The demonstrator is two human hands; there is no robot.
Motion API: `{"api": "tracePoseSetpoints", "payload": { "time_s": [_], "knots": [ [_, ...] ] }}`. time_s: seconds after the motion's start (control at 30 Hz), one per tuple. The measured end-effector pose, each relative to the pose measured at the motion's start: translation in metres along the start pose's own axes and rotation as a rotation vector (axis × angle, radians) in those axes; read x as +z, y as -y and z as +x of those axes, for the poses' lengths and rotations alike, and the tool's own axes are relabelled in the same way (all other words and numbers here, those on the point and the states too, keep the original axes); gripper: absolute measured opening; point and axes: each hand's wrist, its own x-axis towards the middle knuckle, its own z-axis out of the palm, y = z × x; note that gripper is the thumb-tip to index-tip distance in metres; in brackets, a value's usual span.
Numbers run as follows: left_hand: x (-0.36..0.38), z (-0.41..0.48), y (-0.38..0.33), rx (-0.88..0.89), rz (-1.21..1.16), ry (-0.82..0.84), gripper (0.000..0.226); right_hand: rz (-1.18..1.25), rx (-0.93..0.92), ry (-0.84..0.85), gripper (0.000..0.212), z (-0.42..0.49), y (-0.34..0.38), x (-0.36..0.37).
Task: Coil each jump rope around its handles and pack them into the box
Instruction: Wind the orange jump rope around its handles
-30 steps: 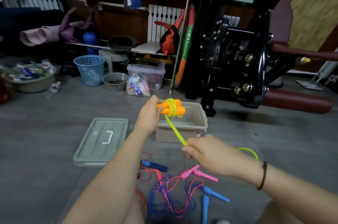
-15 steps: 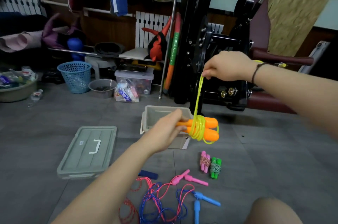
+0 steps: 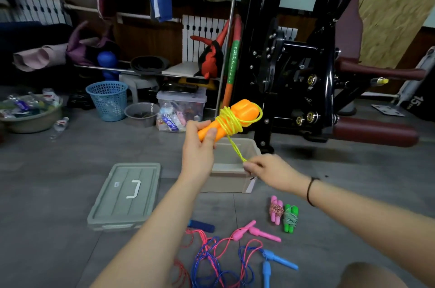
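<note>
My left hand [image 3: 200,146] grips two orange handles [image 3: 235,118] held together, tilted up to the right, with a yellow rope [image 3: 229,123] coiled around them. A taut strand of that rope runs down to my right hand [image 3: 268,171], which pinches it just above the open beige box [image 3: 231,178]. On the floor in front lie a coiled pink-handled rope [image 3: 275,211], a coiled green-handled rope [image 3: 290,217], and a tangle of loose ropes with pink handles [image 3: 256,232], light blue handles [image 3: 277,261] and a dark blue handle [image 3: 202,225].
The box's grey-green lid [image 3: 127,196] lies flat on the floor to the left. A black exercise machine [image 3: 294,71] with maroon pads stands behind the box. A blue basket [image 3: 108,99], bowls and a clear storage bin [image 3: 181,106] sit further back.
My right hand has dropped from high above the handles to below them, carrying the yellow strand around. My left hand has raised and tilted the orange handles.
</note>
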Motion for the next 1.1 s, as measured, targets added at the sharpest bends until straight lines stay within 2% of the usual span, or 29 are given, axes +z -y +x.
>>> {"api": "tracePoseSetpoints", "payload": {
  "time_s": [0.07,0.13,0.2,0.3,0.43,0.53,0.6,0.73,0.83,0.9,0.97,1.0,1.07,1.1],
  "knots": [
    [-0.002,0.003,0.009,0.06,0.188,-0.037,0.009,-0.056,-0.063,-0.031,0.033,-0.02,0.027,0.012],
    [-0.002,0.004,0.019,0.148,0.384,0.019,0.006,-0.089,-0.104,-0.013,0.031,-0.038,0.051,0.01],
    [0.001,0.002,0.028,0.214,0.512,0.147,0.009,-0.262,-0.095,0.017,0.03,-0.046,0.066,-0.01],
    [0.012,-0.006,0.033,0.287,0.566,0.374,0.013,-0.536,-0.108,-0.023,0.036,-0.046,0.068,-0.057],
    [0.023,-0.013,0.022,0.312,0.443,0.479,0.012,-0.742,-0.169,-0.201,0.042,-0.023,0.043,-0.118],
    [0.022,-0.017,0.002,0.268,0.326,0.507,0.016,-0.822,-0.198,-0.229,0.045,0.002,0.01,-0.142],
    [0.02,-0.019,-0.009,0.257,0.246,0.529,0.021,-0.767,-0.159,-0.194,0.046,0.014,-0.009,-0.151],
    [0.02,-0.025,-0.022,0.139,-0.03,0.614,0.011,-0.478,-0.108,-0.096,0.04,0.033,-0.027,-0.129],
    [0.017,-0.025,-0.027,0.02,-0.301,0.514,0.009,0.073,-0.042,-0.006,0.025,0.032,-0.028,-0.097],
    [0.015,-0.02,-0.027,-0.031,-0.387,0.365,0.014,0.363,0.066,-0.095,0.034,0.021,-0.018,-0.067],
    [0.012,-0.011,-0.023,-0.037,-0.386,0.222,0.016,0.357,0.08,-0.203,0.032,0.006,-0.006,-0.029],
    [0.009,-0.006,-0.017,-0.048,-0.351,0.138,0.016,0.318,0.068,-0.191,0.025,-0.004,0.001,-0.009],
    [-0.001,0.005,-0.004,-0.088,-0.21,-0.035,0.016,0.206,0.007,-0.041,0.009,-0.027,0.022,0.024],
    [-0.008,0.009,0.005,-0.081,-0.076,-0.081,0.013,0.138,-0.026,0.037,0.007,-0.039,0.038,0.031]
  ]
}}
